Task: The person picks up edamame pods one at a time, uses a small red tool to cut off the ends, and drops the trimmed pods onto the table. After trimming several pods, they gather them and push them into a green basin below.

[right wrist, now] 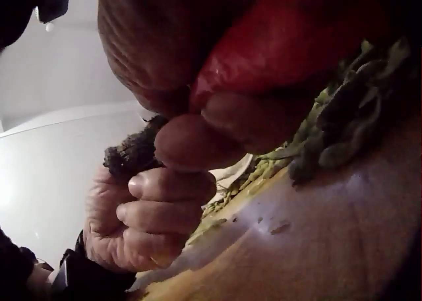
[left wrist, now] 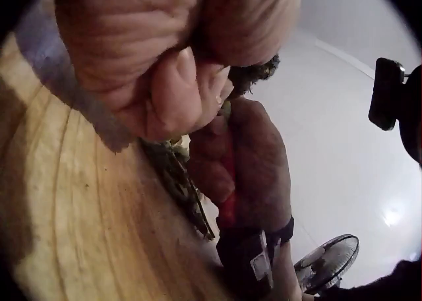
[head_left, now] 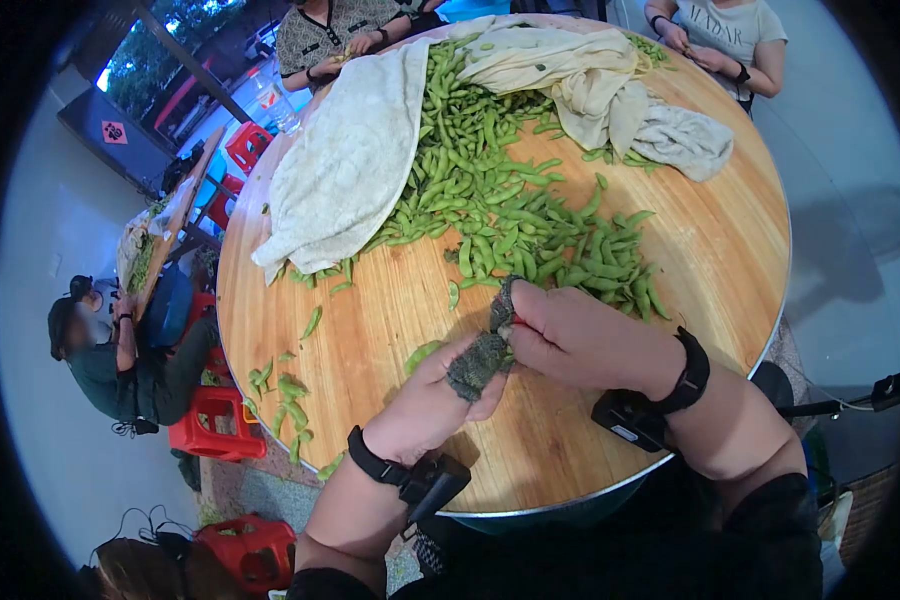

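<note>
My two hands meet over the near part of the round wooden table (head_left: 390,300). The left hand (head_left: 430,395) has curled fingers, with a bit of green pod (head_left: 508,365) showing at its fingertips and mostly hidden. Dark grey, rough finger wraps (head_left: 478,366) cover a digit on each hand. In the right hand (head_left: 595,335), a smooth red object (right wrist: 264,50) is held between palm and curled fingers; its kind I cannot tell. The left wrist view shows the right hand's fingertips touching the left hand's. Beyond them lies a heap of green soybean pods (head_left: 510,220).
White cloths (head_left: 350,170) and a cream cloth (head_left: 560,65) lie over the heap. Several loose pods (head_left: 292,405) are at the left edge. Two people sit across the table; another person (head_left: 140,360) sits at a side table on the left, near red stools (head_left: 220,420).
</note>
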The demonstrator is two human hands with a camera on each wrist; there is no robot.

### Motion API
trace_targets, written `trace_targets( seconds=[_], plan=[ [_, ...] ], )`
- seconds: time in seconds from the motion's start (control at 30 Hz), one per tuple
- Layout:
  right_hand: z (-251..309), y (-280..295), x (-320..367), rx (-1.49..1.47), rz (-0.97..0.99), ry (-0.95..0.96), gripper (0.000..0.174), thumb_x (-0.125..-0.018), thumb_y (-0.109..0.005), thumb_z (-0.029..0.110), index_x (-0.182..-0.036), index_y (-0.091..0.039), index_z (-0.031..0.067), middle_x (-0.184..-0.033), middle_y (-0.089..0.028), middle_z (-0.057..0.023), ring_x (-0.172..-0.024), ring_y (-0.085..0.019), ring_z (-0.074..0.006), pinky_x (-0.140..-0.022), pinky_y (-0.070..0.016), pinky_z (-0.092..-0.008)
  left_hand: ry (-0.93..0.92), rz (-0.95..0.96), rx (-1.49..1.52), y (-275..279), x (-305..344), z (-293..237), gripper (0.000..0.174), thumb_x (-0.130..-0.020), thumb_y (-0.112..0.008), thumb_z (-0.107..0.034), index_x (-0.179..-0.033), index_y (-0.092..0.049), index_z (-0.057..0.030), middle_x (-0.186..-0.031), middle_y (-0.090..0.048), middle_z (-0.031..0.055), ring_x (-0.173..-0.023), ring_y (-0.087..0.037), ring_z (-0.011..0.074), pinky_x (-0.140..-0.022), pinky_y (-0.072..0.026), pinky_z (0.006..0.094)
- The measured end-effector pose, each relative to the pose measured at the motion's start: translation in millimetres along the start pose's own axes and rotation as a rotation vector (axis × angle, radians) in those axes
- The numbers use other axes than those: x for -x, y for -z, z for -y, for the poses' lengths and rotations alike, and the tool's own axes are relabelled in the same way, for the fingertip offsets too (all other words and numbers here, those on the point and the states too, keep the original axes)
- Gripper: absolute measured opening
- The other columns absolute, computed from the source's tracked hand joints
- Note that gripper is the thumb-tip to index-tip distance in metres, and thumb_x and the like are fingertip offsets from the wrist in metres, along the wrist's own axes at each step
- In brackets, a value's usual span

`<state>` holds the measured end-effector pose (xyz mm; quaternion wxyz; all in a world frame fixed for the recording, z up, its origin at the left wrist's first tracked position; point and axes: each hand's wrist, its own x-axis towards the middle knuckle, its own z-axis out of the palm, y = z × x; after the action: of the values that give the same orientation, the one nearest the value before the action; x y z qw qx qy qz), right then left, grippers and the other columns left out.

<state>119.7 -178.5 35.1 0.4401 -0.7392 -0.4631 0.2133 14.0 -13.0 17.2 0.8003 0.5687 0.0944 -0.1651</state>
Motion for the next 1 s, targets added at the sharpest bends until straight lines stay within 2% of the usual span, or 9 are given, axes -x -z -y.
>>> trace_targets(
  seconds=[0.13,0.2,0.37,0.43,0.63,0.73,0.83,0.9,1.0],
  plan=[
    [4.9,5.0,2.7,-0.066,0.05,-0.092,0.021,-0.086,-0.049,0.017,-0.088,-0.041,-0.0024,-0.072,-0.057,-0.0221,-0.069,-0.057,-0.0407,-0.061,-0.0442,-0.0438,0.046,-0.027,-0.032,-0.6,-1.9,1.5,0.024,-0.098,-0.039,-0.021,-0.101,-0.05,0.0005,-0.07,-0.044,0.0019,-0.053,-0.036,0.0071,-0.046,-0.027,0.0196],
    [4.6,5.0,3.1,-0.041,0.061,-0.092,0.021,-0.085,-0.049,0.016,-0.089,-0.041,-0.0021,-0.071,-0.056,-0.0221,-0.069,-0.057,-0.0404,-0.06,-0.0439,-0.0439,0.056,0.011,0.269,6.3,-5.6,7.5,0.023,-0.098,-0.039,-0.02,-0.101,-0.051,-0.0002,-0.071,-0.045,0.0021,-0.053,-0.037,0.0072,-0.045,-0.0276,0.0197],
    [2.5,3.1,4.7,0.049,0.039,-0.035,0.02,-0.084,-0.05,0.014,-0.09,-0.039,-0.0017,-0.07,-0.055,-0.0224,-0.069,-0.057,-0.0391,-0.059,-0.0429,-0.0442,0.011,-0.014,0.155,1.4,-5.2,2.5,0.016,-0.096,-0.045,-0.016,-0.1,-0.052,-0.0014,-0.071,-0.048,0.0016,-0.055,-0.04,0.0065,-0.047,-0.0285,0.0188],
    [1.5,3.5,6.8,0.038,0.06,0.005,0.02,-0.085,-0.053,0.016,-0.093,-0.041,0.0022,-0.066,-0.051,-0.011,-0.057,-0.053,-0.0211,-0.052,-0.0406,-0.0343,0.006,-0.059,0.042,2.1,-4.0,2.4,0.015,-0.095,-0.048,-0.014,-0.1,-0.053,-0.0018,-0.071,-0.049,0.0011,-0.056,-0.04,0.0063,-0.047,-0.0288,0.0185],
    [-7.7,-0.7,3.5,-0.01,0.066,-0.011,0.02,-0.082,-0.05,0.01,-0.098,-0.042,0.0024,-0.065,-0.048,-0.0099,-0.056,-0.052,-0.0204,-0.053,-0.041,-0.0335,-0.032,0.068,-0.109,6.2,-6.9,8.7,0.011,-0.091,-0.056,-0.013,-0.1,-0.06,-0.0067,-0.078,-0.054,-0.0045,-0.065,-0.046,0.001,-0.056,-0.0355,0.0159],
    [7.3,3.9,2.7,-0.353,0.113,-0.328,0.024,-0.083,-0.052,0.016,-0.092,-0.039,-0.0016,-0.066,-0.052,-0.0165,-0.052,-0.052,-0.03,-0.049,-0.0409,-0.0367,-0.361,-0.01,-0.32,-5.9,-12.4,17.5,0.016,-0.094,-0.052,-0.02,-0.095,-0.059,-0.0062,-0.074,-0.052,-0.0028,-0.057,-0.043,0.0034,-0.052,-0.032,0.0168],
    [0.7,-3.8,1.4,-0.308,0.089,-0.215,0.024,-0.082,-0.052,0.015,-0.093,-0.038,-0.0016,-0.066,-0.052,-0.0179,-0.054,-0.054,-0.0324,-0.049,-0.0421,-0.0383,-0.485,-0.052,-0.418,-1.9,-13.6,17.6,0.014,-0.093,-0.052,-0.016,-0.1,-0.06,-0.0071,-0.078,-0.054,-0.0039,-0.064,-0.046,0.0041,-0.058,-0.036,0.0174],
    [-8.3,-18.0,0.5,-0.087,-0.017,-0.099,0.023,-0.082,-0.053,0.013,-0.096,-0.039,0.0004,-0.066,-0.049,-0.013,-0.054,-0.051,-0.0267,-0.05,-0.0411,-0.0353,-0.199,-0.115,-0.24,1.8,-9.1,7.5,0.015,-0.093,-0.051,-0.013,-0.103,-0.061,-0.0078,-0.079,-0.054,-0.005,-0.066,-0.047,0.0044,-0.059,-0.0376,0.0184],
    [-2.9,-19.7,-0.2,0.151,-0.141,-0.019,0.023,-0.081,-0.053,0.011,-0.098,-0.04,0.0025,-0.067,-0.046,-0.0089,-0.054,-0.048,-0.0212,-0.051,-0.0399,-0.0331,-0.169,-0.193,-0.068,0.4,-12.6,9.7,0.015,-0.092,-0.049,-0.011,-0.099,-0.061,-0.0096,-0.077,-0.054,-0.0047,-0.062,-0.045,0.0041,-0.054,-0.0358,0.0185]
  ],
)
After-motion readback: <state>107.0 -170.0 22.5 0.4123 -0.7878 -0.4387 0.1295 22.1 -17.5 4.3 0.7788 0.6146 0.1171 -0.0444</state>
